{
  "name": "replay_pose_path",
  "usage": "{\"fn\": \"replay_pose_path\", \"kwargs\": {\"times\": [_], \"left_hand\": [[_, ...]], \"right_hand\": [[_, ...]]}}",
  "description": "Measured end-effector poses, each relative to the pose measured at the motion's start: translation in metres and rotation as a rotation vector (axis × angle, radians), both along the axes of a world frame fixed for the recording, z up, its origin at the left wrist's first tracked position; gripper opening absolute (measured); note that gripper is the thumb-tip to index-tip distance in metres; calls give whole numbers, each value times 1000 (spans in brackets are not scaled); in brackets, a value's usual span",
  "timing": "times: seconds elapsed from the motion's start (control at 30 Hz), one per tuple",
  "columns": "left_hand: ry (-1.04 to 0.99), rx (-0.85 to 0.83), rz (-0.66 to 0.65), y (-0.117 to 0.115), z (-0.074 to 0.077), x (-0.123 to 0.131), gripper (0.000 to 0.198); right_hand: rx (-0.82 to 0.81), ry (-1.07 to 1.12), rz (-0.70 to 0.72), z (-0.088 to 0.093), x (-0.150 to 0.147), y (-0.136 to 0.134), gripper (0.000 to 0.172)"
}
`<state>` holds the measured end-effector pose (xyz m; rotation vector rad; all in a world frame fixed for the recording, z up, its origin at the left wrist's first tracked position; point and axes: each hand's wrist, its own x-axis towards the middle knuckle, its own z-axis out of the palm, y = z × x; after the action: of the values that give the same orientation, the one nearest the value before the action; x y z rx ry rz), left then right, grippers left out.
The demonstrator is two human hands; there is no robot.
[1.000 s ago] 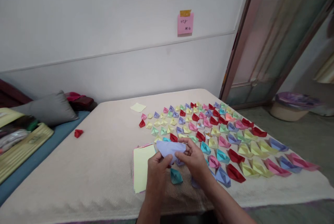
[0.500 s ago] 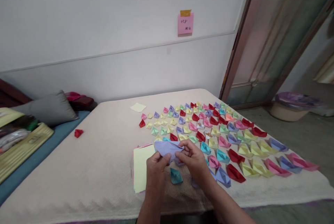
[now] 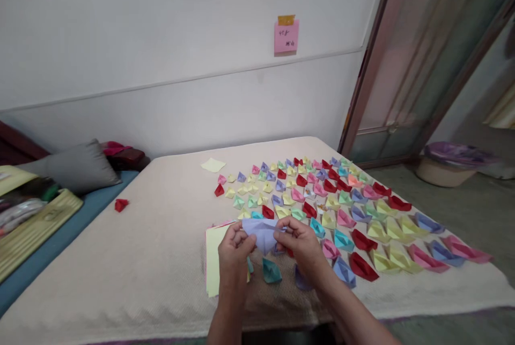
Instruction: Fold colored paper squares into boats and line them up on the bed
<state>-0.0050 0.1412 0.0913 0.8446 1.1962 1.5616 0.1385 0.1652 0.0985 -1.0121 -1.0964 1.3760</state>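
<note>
Pinching the lilac paper [image 3: 263, 232] between them, both hands (left [image 3: 233, 254], right [image 3: 303, 246]) grip it.

The left hand [image 3: 234, 252] and right hand [image 3: 304, 247] look bare, forearms [image 3: 350, 315] apparently unsleeved to the frame edge.

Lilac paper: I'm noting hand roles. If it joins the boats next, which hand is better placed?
Probably the right hand. Both hands pinch the lilac paper, but the boats lie beside the right one; the left hand is over the yellow sheets.
</note>
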Motion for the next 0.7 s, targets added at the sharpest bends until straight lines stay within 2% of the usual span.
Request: {"fn": "replay_pose_path", "kwargs": {"times": [0.1, 0.23, 0.47, 0.7], "left_hand": [[23, -8, -17, -1, 2, -5, 36], [63, -3, -83, -4, 6, -7, 32], [163, 42, -74, -6, 12, -7, 44], [420, 78, -118, -7, 8, -13, 35]], "right_hand": [[-19, -4, 5, 0, 2, 1, 16], [-48, 0, 25, 0, 3, 2, 16], [-40, -24, 41, 1, 7, 1, 10], [-21, 12, 69, 0, 11, 2, 5]]}}
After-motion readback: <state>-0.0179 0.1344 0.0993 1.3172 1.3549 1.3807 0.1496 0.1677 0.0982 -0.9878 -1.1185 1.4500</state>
